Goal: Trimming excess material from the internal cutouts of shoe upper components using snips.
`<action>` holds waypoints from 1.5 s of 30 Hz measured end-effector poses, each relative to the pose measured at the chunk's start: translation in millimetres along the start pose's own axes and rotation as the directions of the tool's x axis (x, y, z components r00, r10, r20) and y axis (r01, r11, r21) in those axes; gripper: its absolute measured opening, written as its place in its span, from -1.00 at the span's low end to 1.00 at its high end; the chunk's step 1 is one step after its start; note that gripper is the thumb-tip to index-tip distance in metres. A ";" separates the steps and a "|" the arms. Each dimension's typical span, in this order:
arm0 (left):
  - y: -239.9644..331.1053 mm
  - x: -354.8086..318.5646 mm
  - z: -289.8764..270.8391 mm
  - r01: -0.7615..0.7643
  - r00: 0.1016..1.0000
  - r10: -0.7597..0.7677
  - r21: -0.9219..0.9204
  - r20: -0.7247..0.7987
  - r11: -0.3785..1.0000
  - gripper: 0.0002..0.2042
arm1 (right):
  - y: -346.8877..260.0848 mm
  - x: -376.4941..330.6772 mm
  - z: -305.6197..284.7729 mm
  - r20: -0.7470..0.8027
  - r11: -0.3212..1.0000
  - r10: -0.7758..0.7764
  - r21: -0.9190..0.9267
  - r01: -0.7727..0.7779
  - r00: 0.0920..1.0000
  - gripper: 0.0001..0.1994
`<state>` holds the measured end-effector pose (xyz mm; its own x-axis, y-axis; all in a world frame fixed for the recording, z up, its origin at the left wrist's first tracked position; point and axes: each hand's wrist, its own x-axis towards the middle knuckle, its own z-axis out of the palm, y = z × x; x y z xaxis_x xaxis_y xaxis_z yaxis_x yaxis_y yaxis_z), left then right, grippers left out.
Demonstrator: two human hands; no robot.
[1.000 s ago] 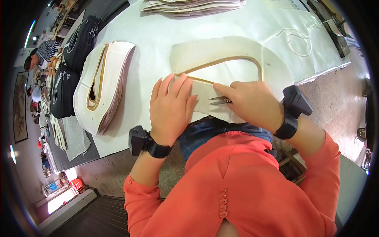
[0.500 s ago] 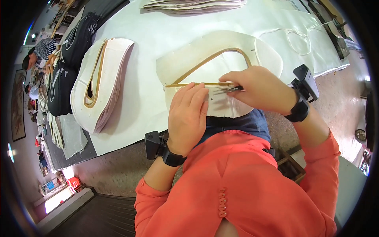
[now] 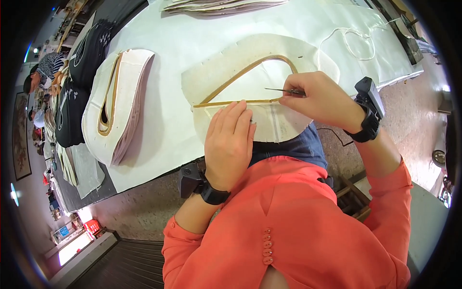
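Observation:
A pale, rounded fabric piece lies at the table's near edge, its pointed oval opening bordered by a brown strip. My left hand rests flat on the near part of the piece, fingertips at the straight run of the strip. In my right hand are small scissors with thin metal blades, pointing left above the opening. The thumb and finger of that hand also meet the strip's right end; whether they pinch it, I cannot tell.
To the left stands a stack of similar pale pieces with brown-edged openings, beside black fabric bundles. Another pale stack lies at the far edge. White cord curls at the far right. People sit farther along the left.
My right hand has shifted slightly up and right, and the scissors have lifted from below the strip to above it. My left hand stays on the piece.

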<state>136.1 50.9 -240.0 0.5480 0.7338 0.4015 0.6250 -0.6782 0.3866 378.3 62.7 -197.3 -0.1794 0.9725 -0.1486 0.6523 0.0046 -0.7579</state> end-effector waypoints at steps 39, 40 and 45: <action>26.9 21.5 17.2 -0.204 0.977 0.206 -0.047 0.062 0.978 -0.75 | 18.8 5.1 -5.3 0.027 0.991 0.031 -0.130 -0.028 0.999 -0.75; 26.7 22.4 17.4 -0.205 0.976 0.208 -0.048 0.062 0.978 -0.75 | 18.0 5.4 -6.9 0.025 0.991 0.032 -0.130 -0.029 0.999 -0.75; 25.3 31.7 16.3 -0.244 0.963 0.243 -0.007 0.119 0.970 -0.79 | 14.1 4.9 -23.5 0.123 0.995 0.025 -0.096 -0.013 0.992 -0.75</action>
<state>178.3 57.7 -231.1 0.7459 0.5459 0.3816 0.4682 -0.8372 0.2826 403.9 73.1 -193.9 -0.2520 0.9363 -0.2445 0.7223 0.0139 -0.6914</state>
